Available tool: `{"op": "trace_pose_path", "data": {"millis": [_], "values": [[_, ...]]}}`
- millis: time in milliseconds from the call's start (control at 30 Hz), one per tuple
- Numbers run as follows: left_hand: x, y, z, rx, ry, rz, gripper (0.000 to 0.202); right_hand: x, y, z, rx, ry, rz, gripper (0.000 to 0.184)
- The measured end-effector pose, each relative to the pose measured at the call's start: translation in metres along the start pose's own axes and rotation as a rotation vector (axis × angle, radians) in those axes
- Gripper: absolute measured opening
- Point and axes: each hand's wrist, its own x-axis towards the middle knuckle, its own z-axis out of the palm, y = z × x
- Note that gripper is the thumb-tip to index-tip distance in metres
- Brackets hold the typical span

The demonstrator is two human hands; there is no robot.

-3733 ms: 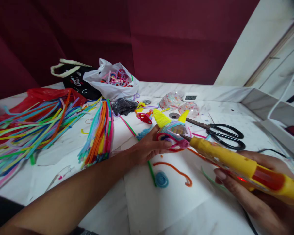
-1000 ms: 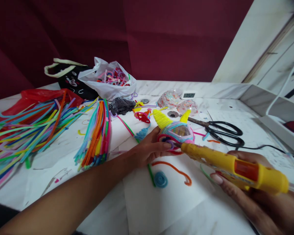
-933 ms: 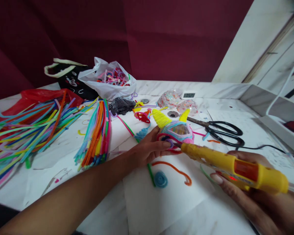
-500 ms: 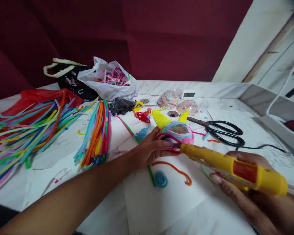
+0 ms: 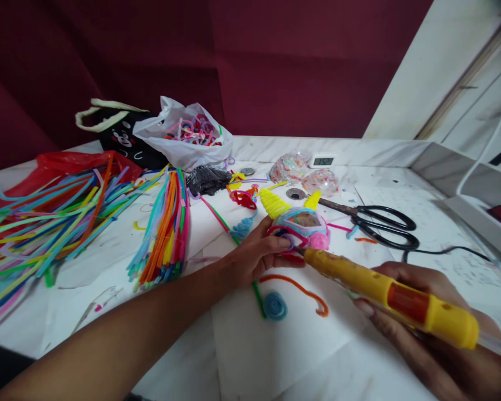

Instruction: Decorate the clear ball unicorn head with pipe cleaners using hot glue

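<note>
– which hand has the figure?  
– the left hand (image 5: 261, 252). its fingers are closed on the near left side of the horned pipe-cleaner figure (image 5: 289, 220), thumb lying against the purple coil (image 5: 291, 241).  
– and the other?  
– the right hand (image 5: 438, 356) is wrapped round the yellow glue gun (image 5: 350, 277). i can't make out from here whether the trigger is squeezed.  
– how does the gun lie?  
– on a slant, its long axis running from the lower right up to the left, so the nozzle (image 5: 299, 252) points straight at the left thumb and that coil. the tip is just beside the coil's lower right edge; touching or a hair off, i can't tell.  
– so the left hand is much nearer the coil.  
– yes, right on it. the right one sits well back, with the gun's barrel bridging the gap. the pink ball (image 5: 319, 241) is just above the nozzle, to the right.  
– and below the figure?  
– an orange pipe cleaner (image 5: 294, 282) and a flat blue spiral (image 5: 275, 306), both on the white paper (image 5: 271, 356).
</note>
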Motion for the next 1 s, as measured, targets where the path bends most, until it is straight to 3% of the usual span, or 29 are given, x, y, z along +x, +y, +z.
{"op": "trace_pose_path", "data": {"millis": [267, 533, 733, 1000], "values": [[0.000, -0.002, -0.004, 0.024, 0.008, 0.005, 0.049, -0.012, 0.008, 0.000, 0.008, -0.040, 0.024, 0.038], [0.003, -0.007, -0.004, -0.068, -0.003, 0.067, 0.039, 0.000, -0.003, 0.000, -0.020, -0.006, -0.013, 0.033], [0.003, -0.008, -0.003, -0.081, -0.020, 0.071, 0.036, -0.007, 0.002, 0.000, -0.043, 0.001, -0.041, 0.040], [0.002, -0.003, -0.002, 0.094, 0.166, 0.027, 0.040, -0.010, 0.012, -0.006, -0.010, -0.084, -0.018, 0.042]]}}
